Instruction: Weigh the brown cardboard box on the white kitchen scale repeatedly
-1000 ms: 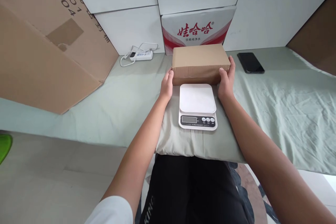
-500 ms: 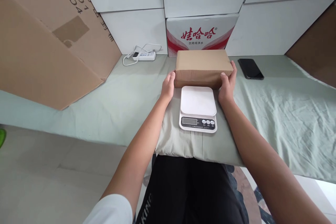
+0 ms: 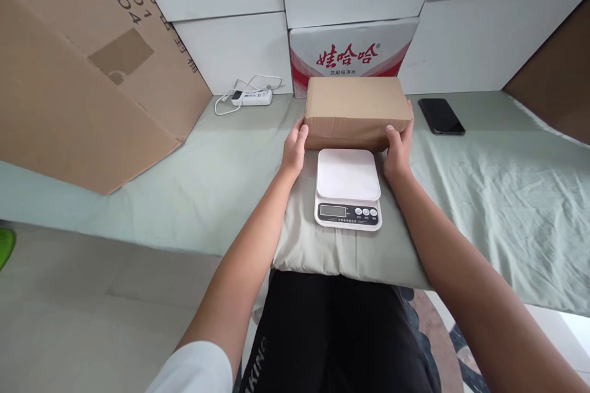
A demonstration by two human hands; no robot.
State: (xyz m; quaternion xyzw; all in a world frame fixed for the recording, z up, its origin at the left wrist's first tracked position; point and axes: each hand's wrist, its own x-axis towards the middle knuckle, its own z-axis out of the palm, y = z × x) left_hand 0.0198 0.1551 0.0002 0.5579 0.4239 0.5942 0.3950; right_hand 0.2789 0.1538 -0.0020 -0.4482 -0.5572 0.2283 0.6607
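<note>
A closed brown cardboard box (image 3: 354, 101) is held between my two hands, just behind the scale. My left hand (image 3: 294, 147) grips its left end, and my right hand (image 3: 399, 146) grips the right end with the thumb on the front face. Most fingers of both hands are hidden behind the box's ends. Nearer to me lies a white digital kitchen scale (image 3: 348, 189), its plate bare and its display blank. Whether the box's underside touches the cloth cannot be made out.
Behind stands a white and red printed carton (image 3: 348, 43) against white panels. A white power strip (image 3: 252, 97) with a cable lies back left, and a black phone (image 3: 441, 116) back right. A large cardboard carton (image 3: 106, 86) rises at left. Pale green cloth (image 3: 221, 190) covers the surface.
The box appears slightly higher in the picture and tipped a little, covering more of the printed carton's lower edge. Both hands keep their hold; the scale stays in place.
</note>
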